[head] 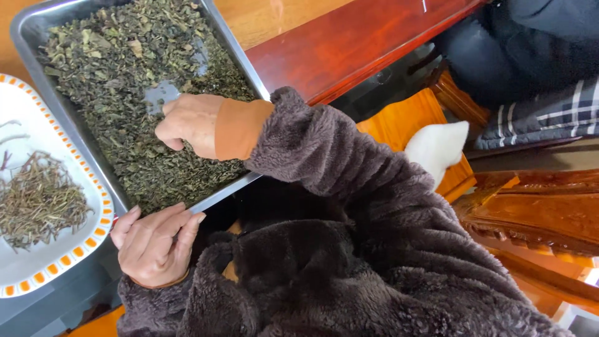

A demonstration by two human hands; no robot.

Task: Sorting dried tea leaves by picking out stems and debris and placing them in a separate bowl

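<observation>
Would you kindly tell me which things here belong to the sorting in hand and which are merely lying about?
In use:
- rectangular metal tray of dried green leaves
- right hand, fingers down in the leaves
- left hand at the tray's near corner
- white oval plate with orange-checked rim holding dry brown stems

Lying about:
- red-brown wooden table
- white fluffy object
- plaid cloth
</observation>
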